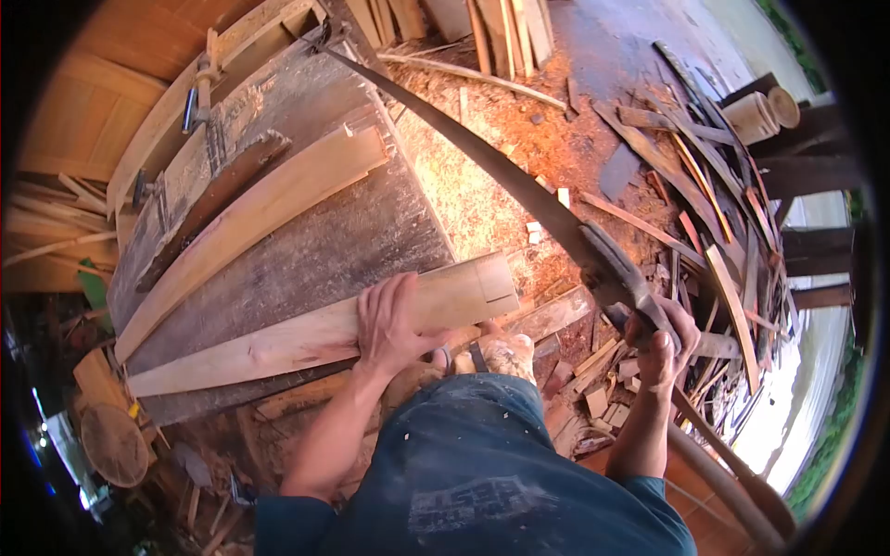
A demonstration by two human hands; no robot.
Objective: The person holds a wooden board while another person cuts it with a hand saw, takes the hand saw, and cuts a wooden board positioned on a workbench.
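Note:
My right hand (662, 339) is wrapped around the dark handle of a handsaw (519, 185). Its long blade slants up and away to the left, above the floor, apart from the board's marked end. My left hand (393, 324) presses on a pale wooden board (278, 347), fingers across its top and thumb stretched toward the near edge. Dark lines are drawn near the board's right end, which juts past the worn workbench (371, 227). Behind it on the bench lies a curved wooden piece (260, 208) with a notched end.
A clamp (190, 109) and a rough-edged slab (209, 204) are toward the bench's far left. Scrap wood (705, 185) is heaped at the right. Boards (505, 37) stand at the back. Sawdust and offcuts cover the floor (464, 176). A round log end (113, 445) shows at lower left.

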